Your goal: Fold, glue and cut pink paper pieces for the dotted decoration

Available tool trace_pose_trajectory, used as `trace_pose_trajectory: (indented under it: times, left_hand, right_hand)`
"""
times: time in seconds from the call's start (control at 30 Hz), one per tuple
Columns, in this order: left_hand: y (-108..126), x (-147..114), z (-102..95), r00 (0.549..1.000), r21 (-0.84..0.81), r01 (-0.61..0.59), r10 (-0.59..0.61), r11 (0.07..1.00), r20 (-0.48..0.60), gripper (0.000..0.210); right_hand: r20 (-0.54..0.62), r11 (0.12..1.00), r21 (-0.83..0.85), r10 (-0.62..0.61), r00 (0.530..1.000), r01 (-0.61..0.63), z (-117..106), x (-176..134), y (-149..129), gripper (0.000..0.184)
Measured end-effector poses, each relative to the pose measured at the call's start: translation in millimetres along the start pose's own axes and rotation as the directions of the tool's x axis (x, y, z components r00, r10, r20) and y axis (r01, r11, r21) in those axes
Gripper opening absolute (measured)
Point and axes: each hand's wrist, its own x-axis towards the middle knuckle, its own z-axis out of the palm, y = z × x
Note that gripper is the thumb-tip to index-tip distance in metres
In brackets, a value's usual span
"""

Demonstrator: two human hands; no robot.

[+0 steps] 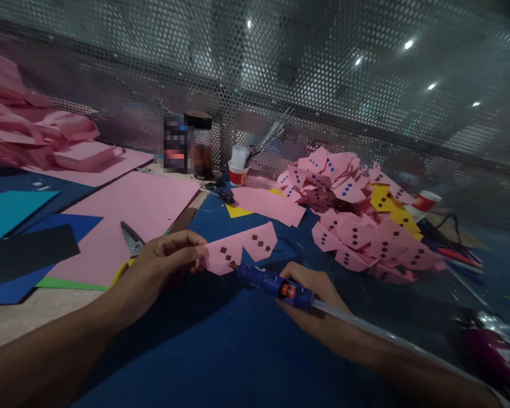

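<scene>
A blue-covered desk spreads beneath the blue hot-glue gun, with a heap of pink paper pieces beyond it to the right. The right hand has its grip clamped around the gun, while the left hand pinches its grip on a notched pink paper strip just at the nozzle, small dark squares showing.

The glue gun is of smooth, slightly glossy plastic. Just beside it, the strip is matt paper. Left of the glue gun, the scissors have smooth metal; behind it, the jar looks glassy, the wall perforated metal.
</scene>
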Motion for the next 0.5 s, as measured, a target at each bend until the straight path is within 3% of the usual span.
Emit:
trace_pose_trajectory:
  times: [0.5]
  left_hand:
    - [-2.1, 0.6, -0.8, 1.000, 0.004, -0.006, 0.006, 1.000, -0.013, 0.023]
  right_hand:
    - [-0.027, 0.999, -0.029, 0.027, 0.999, -0.028, -2.1, 0.9, -3.8, 0.011]
